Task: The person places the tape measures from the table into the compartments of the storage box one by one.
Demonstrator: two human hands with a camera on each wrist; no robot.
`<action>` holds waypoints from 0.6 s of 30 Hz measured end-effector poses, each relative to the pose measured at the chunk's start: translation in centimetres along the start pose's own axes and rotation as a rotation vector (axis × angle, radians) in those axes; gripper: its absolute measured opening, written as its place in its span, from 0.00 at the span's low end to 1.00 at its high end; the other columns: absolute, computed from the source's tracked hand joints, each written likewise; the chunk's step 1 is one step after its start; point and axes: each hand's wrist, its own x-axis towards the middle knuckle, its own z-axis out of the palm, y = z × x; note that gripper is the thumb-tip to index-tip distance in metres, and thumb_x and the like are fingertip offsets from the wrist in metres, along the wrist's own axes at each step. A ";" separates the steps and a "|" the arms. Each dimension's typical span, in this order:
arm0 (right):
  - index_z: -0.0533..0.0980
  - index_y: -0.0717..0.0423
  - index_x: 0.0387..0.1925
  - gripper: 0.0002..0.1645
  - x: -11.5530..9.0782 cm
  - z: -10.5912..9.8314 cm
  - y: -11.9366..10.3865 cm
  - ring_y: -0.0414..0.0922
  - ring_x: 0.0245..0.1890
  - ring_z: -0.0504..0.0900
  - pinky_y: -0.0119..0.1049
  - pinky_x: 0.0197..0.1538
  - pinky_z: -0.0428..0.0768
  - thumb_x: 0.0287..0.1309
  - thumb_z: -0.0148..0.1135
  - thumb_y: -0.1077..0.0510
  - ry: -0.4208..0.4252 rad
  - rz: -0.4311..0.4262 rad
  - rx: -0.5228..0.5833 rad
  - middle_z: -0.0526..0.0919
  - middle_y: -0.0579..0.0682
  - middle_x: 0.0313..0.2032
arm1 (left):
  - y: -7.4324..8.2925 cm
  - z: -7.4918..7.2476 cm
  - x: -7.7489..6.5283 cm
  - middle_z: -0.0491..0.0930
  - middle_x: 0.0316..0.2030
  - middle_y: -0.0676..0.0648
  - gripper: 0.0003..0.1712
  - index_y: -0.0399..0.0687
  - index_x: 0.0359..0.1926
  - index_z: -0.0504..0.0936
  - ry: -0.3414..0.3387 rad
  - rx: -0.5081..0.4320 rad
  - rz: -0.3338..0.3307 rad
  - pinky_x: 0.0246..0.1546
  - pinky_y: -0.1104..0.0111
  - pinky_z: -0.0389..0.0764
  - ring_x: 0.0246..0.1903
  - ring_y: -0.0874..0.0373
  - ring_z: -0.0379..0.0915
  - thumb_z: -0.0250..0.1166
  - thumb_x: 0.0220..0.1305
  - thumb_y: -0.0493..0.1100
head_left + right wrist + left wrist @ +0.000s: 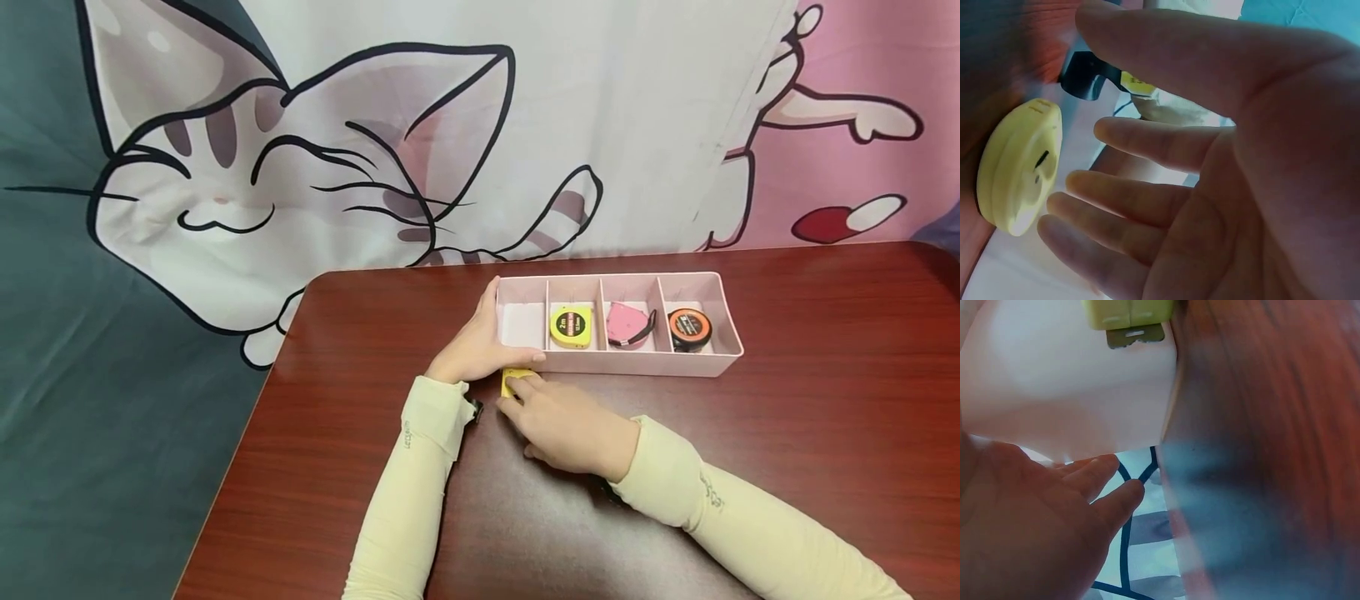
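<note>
My left hand (476, 342) grips the left end of a pale pink divided box (622, 363), its thumb along the front wall and its fingers at the end wall. Just in front of that wall, on the table, is a yellow tape measure (1019, 169); its metal hook (1136, 335) shows in the left wrist view. My right hand (573, 423) reaches over this tape measure, with fingers (1129, 194) extended and a gap to it in the right wrist view. The box holds a yellow-green tape measure (571, 327), a pink one (628, 325) and an orange-and-black one (690, 330), each in its own compartment.
The box's leftmost compartment (522, 323) shows its bare floor. A reddish-brown wooden table (825, 400) lies under everything, its left edge slanting down the head view. Behind it hangs a cartoon-cat cloth (645, 125). A small black device (1083, 76) sits at my left wrist.
</note>
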 end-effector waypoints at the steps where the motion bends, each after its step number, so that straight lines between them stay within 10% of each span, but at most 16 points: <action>1: 0.73 0.62 0.48 0.36 0.0 0.1 0.0 0.56 0.52 0.72 0.47 0.51 0.73 0.36 0.76 0.51 -0.003 0.000 -0.002 0.72 0.61 0.51 | 0.0 0.0 0.0 0.56 0.64 0.48 0.77 0.61 0.71 0.28 0.001 -0.004 0.003 0.58 0.62 0.63 0.56 0.56 0.63 0.74 0.31 0.68; 18: 0.73 0.62 0.49 0.38 0.2 1.0 -0.1 0.59 0.55 0.68 0.48 0.55 0.71 0.36 0.75 0.48 0.003 -0.006 -0.063 0.70 0.64 0.54 | -0.2 0.1 0.0 0.58 0.63 0.46 0.76 0.60 0.71 0.28 0.000 0.033 0.013 0.57 0.63 0.64 0.54 0.55 0.64 0.74 0.33 0.67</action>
